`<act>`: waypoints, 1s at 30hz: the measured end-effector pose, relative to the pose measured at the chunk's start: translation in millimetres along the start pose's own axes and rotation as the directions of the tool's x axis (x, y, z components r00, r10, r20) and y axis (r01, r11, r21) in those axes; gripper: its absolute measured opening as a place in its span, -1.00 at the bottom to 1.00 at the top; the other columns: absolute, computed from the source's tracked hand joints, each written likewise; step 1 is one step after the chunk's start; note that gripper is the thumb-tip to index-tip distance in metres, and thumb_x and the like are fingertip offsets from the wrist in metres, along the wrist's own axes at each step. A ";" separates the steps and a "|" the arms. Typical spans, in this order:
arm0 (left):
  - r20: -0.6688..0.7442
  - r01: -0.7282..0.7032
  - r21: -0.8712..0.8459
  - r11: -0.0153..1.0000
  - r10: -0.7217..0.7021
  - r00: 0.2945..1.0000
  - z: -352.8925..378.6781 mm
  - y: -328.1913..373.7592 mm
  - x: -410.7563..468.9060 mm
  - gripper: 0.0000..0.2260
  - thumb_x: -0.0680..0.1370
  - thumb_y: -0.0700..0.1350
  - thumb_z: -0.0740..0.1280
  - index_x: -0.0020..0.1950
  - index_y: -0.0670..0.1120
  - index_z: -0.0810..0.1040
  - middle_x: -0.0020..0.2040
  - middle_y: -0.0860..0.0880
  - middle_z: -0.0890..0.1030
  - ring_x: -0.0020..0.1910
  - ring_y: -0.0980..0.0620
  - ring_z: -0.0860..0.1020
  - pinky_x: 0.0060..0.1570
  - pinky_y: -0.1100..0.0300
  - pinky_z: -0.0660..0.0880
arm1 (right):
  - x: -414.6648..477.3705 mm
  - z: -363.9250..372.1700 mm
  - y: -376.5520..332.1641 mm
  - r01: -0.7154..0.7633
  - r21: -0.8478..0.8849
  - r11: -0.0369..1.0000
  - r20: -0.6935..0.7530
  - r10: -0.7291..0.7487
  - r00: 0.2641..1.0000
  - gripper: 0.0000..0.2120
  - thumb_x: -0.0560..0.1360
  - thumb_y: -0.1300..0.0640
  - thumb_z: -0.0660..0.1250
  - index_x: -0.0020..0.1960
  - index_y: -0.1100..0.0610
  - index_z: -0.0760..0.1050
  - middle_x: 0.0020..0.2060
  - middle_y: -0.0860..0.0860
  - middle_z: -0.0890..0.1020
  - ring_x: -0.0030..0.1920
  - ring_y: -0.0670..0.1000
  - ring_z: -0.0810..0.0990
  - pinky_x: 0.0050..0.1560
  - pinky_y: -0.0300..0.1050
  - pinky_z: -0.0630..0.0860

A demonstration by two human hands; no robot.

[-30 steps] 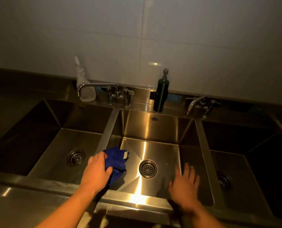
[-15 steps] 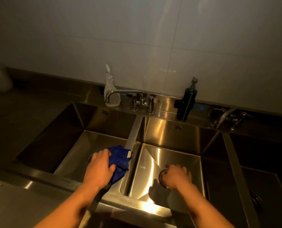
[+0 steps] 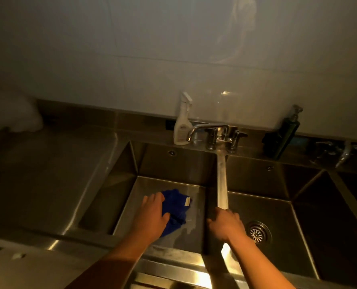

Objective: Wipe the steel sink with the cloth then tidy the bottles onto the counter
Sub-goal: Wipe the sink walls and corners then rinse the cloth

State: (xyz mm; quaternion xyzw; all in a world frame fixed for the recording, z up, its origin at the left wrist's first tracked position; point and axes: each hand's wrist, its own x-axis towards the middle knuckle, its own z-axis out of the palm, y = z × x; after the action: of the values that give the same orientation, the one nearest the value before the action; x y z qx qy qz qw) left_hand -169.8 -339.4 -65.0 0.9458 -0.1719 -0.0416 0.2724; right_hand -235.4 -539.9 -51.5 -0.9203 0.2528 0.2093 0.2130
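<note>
Head view is dim, and the left hand (image 3: 152, 215) hides the left basin's drain, fingers clamped on the blue cloth (image 3: 176, 209) pressed to the steel sink (image 3: 173, 163) floor. Right hand (image 3: 225, 224) seems curled over the divider (image 3: 221, 178); bottles stand behind.

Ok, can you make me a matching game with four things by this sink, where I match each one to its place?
Things:
1. crumpled blue cloth
2. white plastic spray bottle
3. dark pump soap dispenser
4. round metal drain

Places:
A. on the back ledge, right of the tap
B. under the left hand, on the floor of the left basin
C. in the floor of the middle basin, beside the right hand
D. on the back ledge, left of the tap's handles

Pairs: 1-B, 2-D, 3-A, 4-C
</note>
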 end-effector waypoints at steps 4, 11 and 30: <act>0.024 0.016 -0.010 1.000 -0.015 1.000 -21.7 -34.3 5.8 -0.72 0.53 -0.09 0.32 0.21 -0.03 0.36 0.20 0.00 0.42 0.22 0.02 0.41 0.18 0.15 0.40 | -2.9 17.1 -43.6 0.008 0.010 1.000 -0.003 -0.008 1.000 -0.51 0.56 -0.09 0.20 0.46 -0.01 0.26 0.40 0.09 0.36 0.42 0.17 0.25 0.41 0.10 0.25; 0.001 0.070 0.053 0.996 -0.070 0.998 -42.3 -77.6 25.4 -0.70 0.52 -0.10 0.33 0.22 -0.05 0.36 0.23 -0.03 0.42 0.25 0.00 0.38 0.21 0.13 0.39 | 24.2 29.1 -84.9 0.001 -0.087 0.996 -0.036 -0.004 0.999 -0.50 0.56 -0.10 0.18 0.46 -0.02 0.25 0.43 0.11 0.29 0.46 0.19 0.16 0.45 0.15 0.09; 0.193 0.101 -0.358 0.928 -0.032 0.981 -119.7 -242.0 104.0 -0.82 0.47 -0.14 0.39 -0.09 0.03 0.39 -0.11 0.01 0.56 -0.12 0.06 0.56 -0.19 0.26 0.49 | 64.7 119.3 -299.0 0.035 0.948 0.315 0.060 -0.288 0.956 -0.47 0.38 0.17 0.51 0.27 -0.06 0.40 -0.02 -0.09 0.69 -0.02 -0.12 0.67 -0.15 -0.30 0.57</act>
State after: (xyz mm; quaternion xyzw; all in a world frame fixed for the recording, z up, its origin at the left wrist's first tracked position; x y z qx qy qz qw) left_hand 21.5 -123.8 -90.1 0.8758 -0.1532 -0.1693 0.4252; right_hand -51.9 -271.1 -95.8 -0.6190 0.2080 0.1017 0.7505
